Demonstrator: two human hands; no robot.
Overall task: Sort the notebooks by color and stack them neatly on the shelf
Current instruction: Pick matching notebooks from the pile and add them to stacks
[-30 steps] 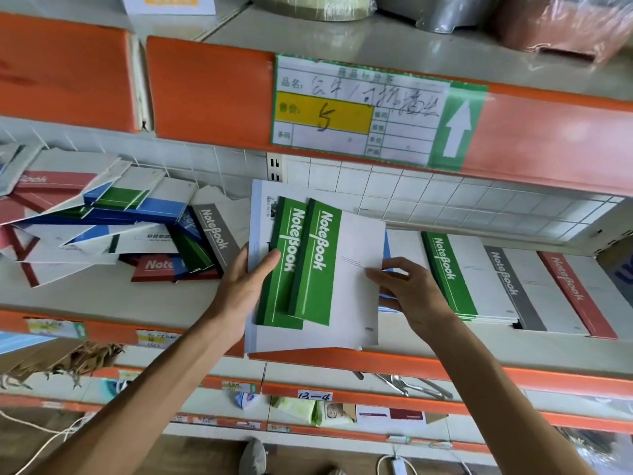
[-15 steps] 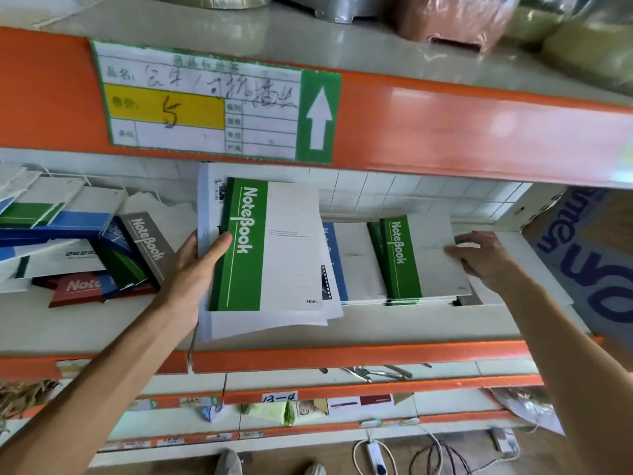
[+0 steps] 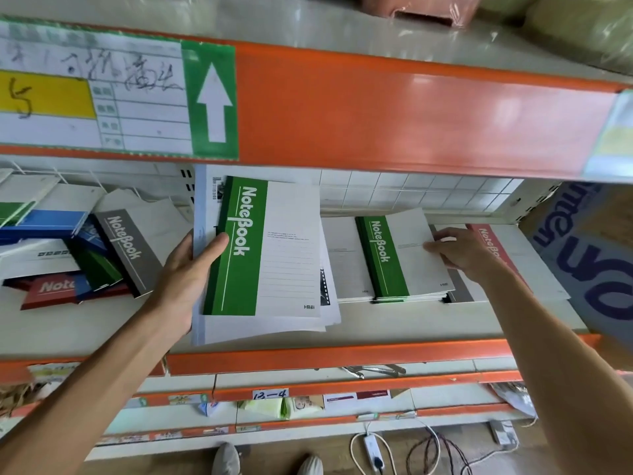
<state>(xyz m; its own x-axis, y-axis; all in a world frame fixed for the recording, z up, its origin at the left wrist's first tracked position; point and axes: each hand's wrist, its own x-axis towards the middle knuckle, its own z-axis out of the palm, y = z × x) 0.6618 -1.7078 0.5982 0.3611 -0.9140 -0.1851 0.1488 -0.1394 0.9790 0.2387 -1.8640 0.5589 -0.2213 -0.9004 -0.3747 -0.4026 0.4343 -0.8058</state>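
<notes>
Now right fingers (image 3: pixel 432 246) on green stack (image 3: pixel 407 255).

A large paper label (image 3: pixel 102 97) is fixed to the orange beam at upper left, bearing handwriting, a yellow field and a white arrow on green (image 3: pixel 214 101) pointing up. Wrapped bundles (image 3: pixel 579 32) and a brownish wrapped box (image 3: pixel 421 5) sit on the level above, and a cardboard carton with blue lettering (image 3: pixel 589 255) stands at far right. Below, a handwritten tag reading "13-4" (image 3: pixel 270 394) is stuck to a lower rail, metal tools (image 3: pixel 373 370) lie near it, and a white power strip (image 3: pixel 373 452) with tangled cables (image 3: pixel 435 454) rests on the floor beside two shoe tips (image 3: pixel 226 461).
</notes>
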